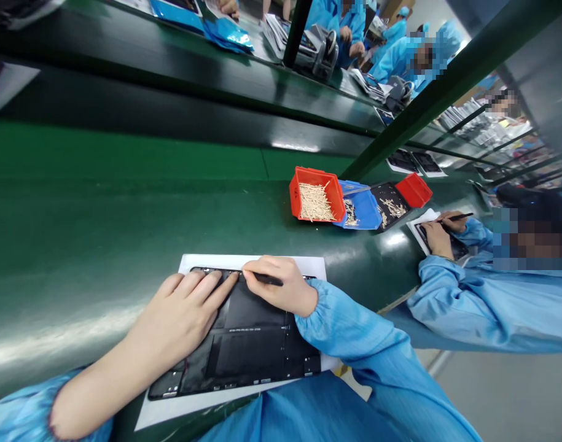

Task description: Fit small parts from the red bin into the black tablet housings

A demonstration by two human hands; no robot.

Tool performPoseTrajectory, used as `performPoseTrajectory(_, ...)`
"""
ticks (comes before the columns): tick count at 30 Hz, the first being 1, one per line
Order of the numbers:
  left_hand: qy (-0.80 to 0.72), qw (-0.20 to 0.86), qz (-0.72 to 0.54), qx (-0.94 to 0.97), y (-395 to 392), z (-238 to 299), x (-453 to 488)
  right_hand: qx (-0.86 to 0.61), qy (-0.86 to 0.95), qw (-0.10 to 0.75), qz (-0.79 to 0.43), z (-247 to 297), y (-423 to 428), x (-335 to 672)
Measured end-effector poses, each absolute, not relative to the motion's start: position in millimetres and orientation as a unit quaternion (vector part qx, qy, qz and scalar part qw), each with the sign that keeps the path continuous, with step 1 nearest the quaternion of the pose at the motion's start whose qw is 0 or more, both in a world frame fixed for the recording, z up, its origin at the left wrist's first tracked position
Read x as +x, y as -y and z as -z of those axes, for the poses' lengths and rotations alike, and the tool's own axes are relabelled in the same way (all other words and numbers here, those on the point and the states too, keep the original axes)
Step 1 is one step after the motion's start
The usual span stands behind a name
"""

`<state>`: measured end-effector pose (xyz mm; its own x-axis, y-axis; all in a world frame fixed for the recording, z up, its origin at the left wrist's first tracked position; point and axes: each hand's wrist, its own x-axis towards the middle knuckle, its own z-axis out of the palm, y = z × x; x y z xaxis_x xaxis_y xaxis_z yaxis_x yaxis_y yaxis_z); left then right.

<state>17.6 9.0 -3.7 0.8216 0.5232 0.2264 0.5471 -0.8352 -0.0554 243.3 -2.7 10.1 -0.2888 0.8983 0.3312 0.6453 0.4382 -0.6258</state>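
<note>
A flat black tablet-like device (253, 353), its inner parts exposed, lies on a white sheet (324, 362) in front of me. My left hand (188, 307) rests on its left part, palm down, with fingers stretched out toward the far edge. The index fingertip touches that edge close to the right fingertips. Pinched in my right hand (281, 283) is a slim black pen-like tool (269, 280); its tip is hidden by the fingers at the device's far edge. Both hands partly cover the device.
Beyond the device stand a red bin (317, 195) of small pale strips, a blue bin (364, 205), a black tray (391, 205) and another red bin (416, 189). A green post (428, 86) rises behind them. At right, a co-worker's hands (440, 236) work on a similar device.
</note>
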Motion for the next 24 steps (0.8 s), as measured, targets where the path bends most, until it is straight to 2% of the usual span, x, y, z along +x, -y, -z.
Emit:
performPoseTrajectory(3,0.278,0.064,0.106,-0.953,-9,3,18,-0.474,0.803,0.314,-0.178,-13,5,244)
performPoseTrajectory(9,0.281,0.069,0.107,-0.951,-8,0,19,-0.541,0.72,0.385,-0.202,-10,6,249)
performPoseTrajectory(15,0.287,0.072,0.101,-0.95,-7,-1,20,-0.519,0.723,0.381,-0.25,-6,7,249)
performPoseTrajectory(24,0.285,0.073,0.115,-0.949,-7,2,19,-0.515,0.744,0.384,-0.185,-3,12,244)
